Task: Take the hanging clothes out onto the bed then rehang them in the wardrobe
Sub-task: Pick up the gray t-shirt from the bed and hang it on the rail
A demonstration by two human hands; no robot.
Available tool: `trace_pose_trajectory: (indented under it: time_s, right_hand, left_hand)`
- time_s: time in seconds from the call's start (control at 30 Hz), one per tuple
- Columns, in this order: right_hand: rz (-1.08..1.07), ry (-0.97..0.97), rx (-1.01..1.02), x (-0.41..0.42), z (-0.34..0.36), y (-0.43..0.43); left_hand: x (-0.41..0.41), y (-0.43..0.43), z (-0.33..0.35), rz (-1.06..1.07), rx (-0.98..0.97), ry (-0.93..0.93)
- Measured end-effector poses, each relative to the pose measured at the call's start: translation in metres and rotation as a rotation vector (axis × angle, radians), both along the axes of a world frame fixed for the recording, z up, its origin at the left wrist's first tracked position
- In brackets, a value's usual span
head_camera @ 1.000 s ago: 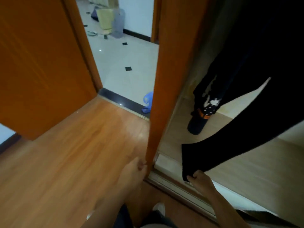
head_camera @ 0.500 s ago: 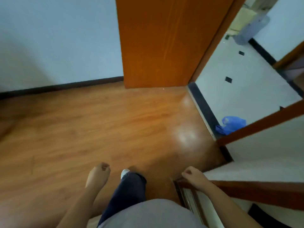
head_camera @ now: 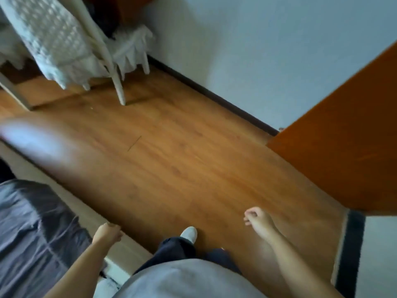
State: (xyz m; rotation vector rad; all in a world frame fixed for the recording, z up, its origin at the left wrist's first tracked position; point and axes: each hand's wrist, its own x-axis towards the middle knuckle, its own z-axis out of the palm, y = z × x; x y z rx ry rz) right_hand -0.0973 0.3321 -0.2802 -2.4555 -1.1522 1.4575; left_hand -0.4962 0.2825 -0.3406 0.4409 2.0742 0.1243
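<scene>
The bed point(head_camera: 32, 229) with a dark purple-grey cover fills the lower left, its pale wooden side rail running along the floor. My left hand point(head_camera: 107, 233) hangs over that rail, fingers curled, holding nothing. My right hand point(head_camera: 258, 222) hangs over the wooden floor to the right, fingers loosely curled, also holding nothing. The wardrobe and the hanging clothes are out of view. My dark trouser leg and a white shoe point(head_camera: 189, 233) show between the hands.
A white chair point(head_camera: 116, 67) draped with lacy white cloth stands at the upper left by the wall. The orange room door point(head_camera: 343, 143) stands open at the right, with a dark threshold strip point(head_camera: 352, 250) below it. Wooden floor point(head_camera: 171, 158) lies between them.
My view has swung left from the wardrobe to the room and bed. My right hand let go of the black trouser leg, and my left hand left the wardrobe door's edge.
</scene>
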Motion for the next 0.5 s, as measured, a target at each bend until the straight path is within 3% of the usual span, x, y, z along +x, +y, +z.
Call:
trace_pose_trajectory:
  time_s: [0.2,0.5]
  right_hand:
    - [0.189,-0.006,-0.058,-0.027,-0.033,0.085]
    - [0.433,0.046,-0.114,-0.065,-0.042,0.271]
  left_hand:
    - [0.003,-0.013,0.005,0.421,0.034,-0.059]
    - [0.008,0.048,0.026,0.670,0.058,0.080]
